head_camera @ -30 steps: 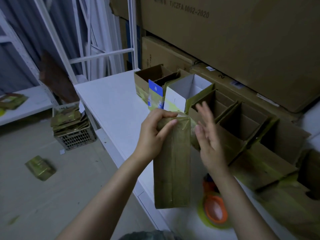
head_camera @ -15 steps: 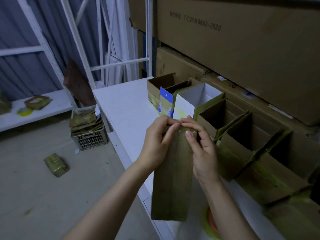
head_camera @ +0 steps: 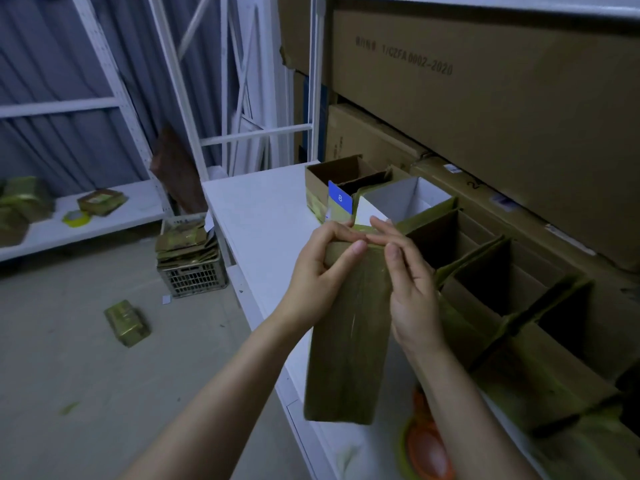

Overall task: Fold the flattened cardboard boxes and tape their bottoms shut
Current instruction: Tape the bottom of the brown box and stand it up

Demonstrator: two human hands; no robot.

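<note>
Boxes on white shelf, grey floor

- We see a white table running from the centre of the frame to the lower right.
- Large brown cartons fill the upper right; one bears print ending "0002-2020".
- White metal shelving uprights cross the upper left and centre.
- We find a brown board leaning behind the table's far corner.
- A mesh crate stands on the grey floor, just beside the table.
- A low white shelf sits at the left edge.
- A grey ribbed wall backs the upper left.
</note>
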